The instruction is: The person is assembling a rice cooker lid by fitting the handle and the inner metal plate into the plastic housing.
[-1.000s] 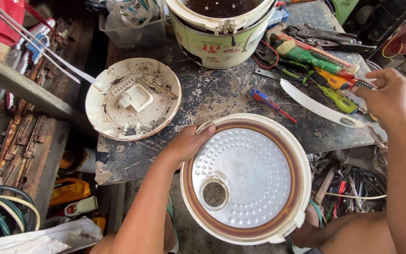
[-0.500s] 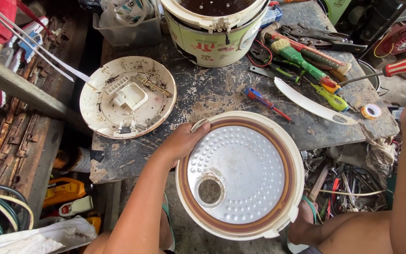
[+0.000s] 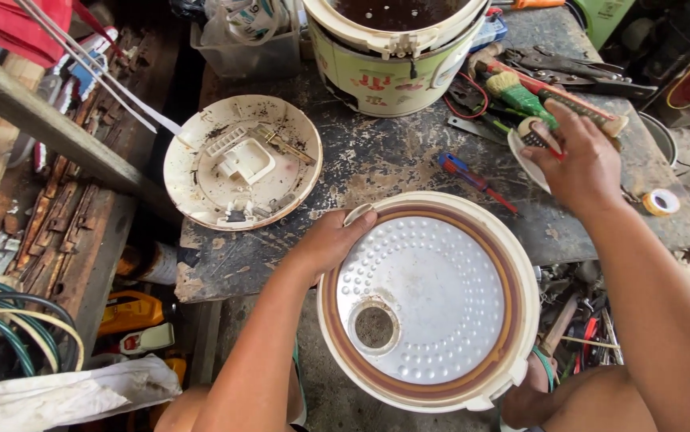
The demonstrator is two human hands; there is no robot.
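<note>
A round cream rice-cooker lid point(image 3: 429, 300) lies inner side up at the table's near edge, showing a dimpled metal plate with a brown ring. My left hand point(image 3: 333, 240) grips its left rim, thumb on a small tab. My right hand point(image 3: 581, 164) rests on the tools at the right of the table. It is closed around a red-handled tool that is mostly hidden; a knurled tip point(image 3: 533, 132) sticks out past the fingers. A white curved piece point(image 3: 521, 156) lies just under that hand.
A dirty round cover plate point(image 3: 241, 164) sits on the scratched table point(image 3: 393, 160) at the left. The cooker body point(image 3: 393, 72) stands at the back. A red-and-blue screwdriver point(image 3: 473, 180), green-handled tools point(image 3: 521, 96) and a tape roll point(image 3: 662, 202) lie at the right. Cables and clutter fill the floor.
My right hand lifted a red-handled tool off to the right, then came back down onto the tool pile. My left hand kept its grip on the lid.
</note>
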